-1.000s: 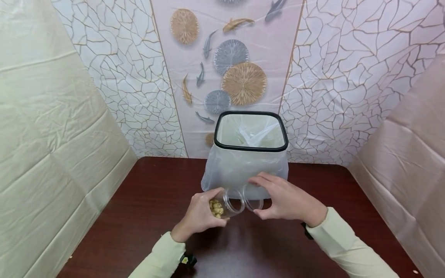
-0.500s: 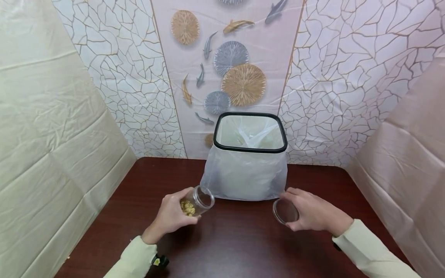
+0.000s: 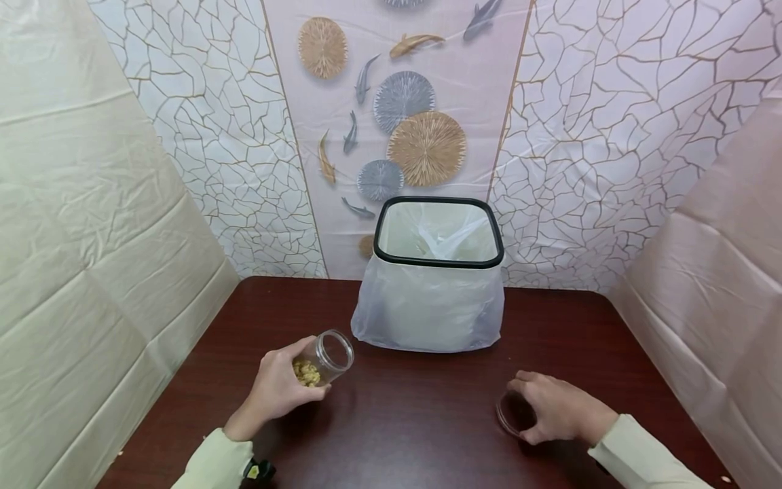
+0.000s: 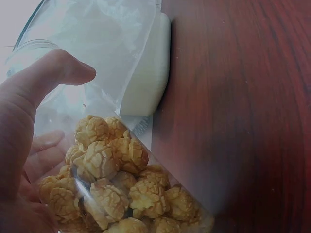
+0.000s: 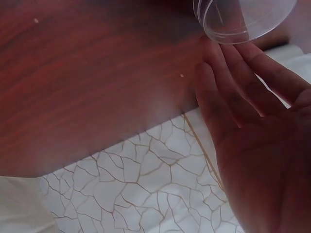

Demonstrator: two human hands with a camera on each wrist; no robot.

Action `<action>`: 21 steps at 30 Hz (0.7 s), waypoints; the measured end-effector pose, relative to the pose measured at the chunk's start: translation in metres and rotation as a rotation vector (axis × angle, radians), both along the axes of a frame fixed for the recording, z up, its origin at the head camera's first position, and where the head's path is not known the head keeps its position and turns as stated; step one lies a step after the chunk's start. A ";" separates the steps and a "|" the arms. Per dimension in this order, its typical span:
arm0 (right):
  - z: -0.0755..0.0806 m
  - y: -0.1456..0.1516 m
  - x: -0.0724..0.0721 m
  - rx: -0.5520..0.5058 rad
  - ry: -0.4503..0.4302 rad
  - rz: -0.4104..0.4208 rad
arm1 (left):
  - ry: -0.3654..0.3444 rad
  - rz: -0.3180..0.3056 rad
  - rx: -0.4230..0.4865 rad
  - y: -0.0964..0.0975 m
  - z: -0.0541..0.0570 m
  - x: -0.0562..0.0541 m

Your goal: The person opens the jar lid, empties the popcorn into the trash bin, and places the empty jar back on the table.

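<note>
On the left, my left hand grips a clear jar round its side, above the table. The jar is tilted, its uncovered mouth turned up and to the right. Pale yellow popcorn lies in its lower part, seen close through the wall in the left wrist view. My right hand, off to the right and low over the table, holds a round clear lid by its edge. In the right wrist view the fingers reach the lid's rim; the thumb is out of that view.
A white bin with a black rim stands at the back of the dark red table. A translucent bag lines it and hangs over its outside. Small crumbs dot the tabletop. Patterned cloth hangs behind.
The lid and jar were close together in front of the bin; they are now far apart. My left hand moved left with the jar, my right hand right and nearer with the lid.
</note>
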State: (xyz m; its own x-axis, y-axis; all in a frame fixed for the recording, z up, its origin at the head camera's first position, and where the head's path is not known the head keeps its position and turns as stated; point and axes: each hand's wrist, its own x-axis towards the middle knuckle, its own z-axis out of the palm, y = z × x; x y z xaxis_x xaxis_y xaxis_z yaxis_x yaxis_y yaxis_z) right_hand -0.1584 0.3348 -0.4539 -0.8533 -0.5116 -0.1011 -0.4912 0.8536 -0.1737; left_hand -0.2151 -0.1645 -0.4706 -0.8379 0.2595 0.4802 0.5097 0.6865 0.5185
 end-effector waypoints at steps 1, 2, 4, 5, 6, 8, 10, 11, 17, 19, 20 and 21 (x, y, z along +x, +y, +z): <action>-0.002 0.000 0.001 0.005 0.003 0.001 | -0.002 -0.001 0.002 0.000 0.000 0.000; -0.004 0.000 0.001 0.008 0.002 0.000 | -0.004 -0.002 0.002 -0.001 -0.001 0.000; -0.007 0.000 0.003 0.016 0.006 -0.004 | -0.012 -0.004 0.000 -0.001 -0.001 0.001; -0.008 0.000 0.003 0.019 0.005 -0.004 | -0.015 -0.006 0.000 -0.001 -0.001 0.001; -0.008 0.000 0.002 0.021 0.003 -0.005 | -0.013 -0.007 0.000 -0.001 -0.001 0.001; -0.007 0.000 0.001 0.015 0.003 -0.002 | -0.005 -0.006 -0.003 -0.001 -0.002 0.001; -0.004 0.000 0.001 0.000 0.025 0.002 | 0.009 -0.005 -0.005 -0.002 -0.001 0.000; 0.000 0.000 0.000 -0.006 0.036 -0.001 | 0.016 -0.008 -0.005 -0.003 0.001 -0.001; 0.048 0.010 -0.012 -0.053 0.136 -0.082 | 0.061 -0.012 -0.042 -0.006 0.027 -0.017; 0.071 0.013 -0.020 -0.059 0.168 -0.117 | 0.078 -0.008 -0.058 -0.006 0.043 -0.025; 0.083 0.014 -0.024 -0.061 0.184 -0.131 | 0.087 -0.009 -0.064 -0.007 0.051 -0.029; 0.095 0.015 -0.028 -0.063 0.195 -0.144 | 0.093 -0.012 -0.069 -0.006 0.060 -0.033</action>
State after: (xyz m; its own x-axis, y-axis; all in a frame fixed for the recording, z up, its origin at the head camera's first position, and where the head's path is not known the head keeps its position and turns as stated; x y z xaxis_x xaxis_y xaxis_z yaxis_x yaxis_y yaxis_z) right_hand -0.1863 0.3495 -0.3585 -0.9182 -0.3831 0.1009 -0.3944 0.9078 -0.1426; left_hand -0.2484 -0.1708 -0.4109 -0.7872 0.3043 0.5363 0.5617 0.7126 0.4202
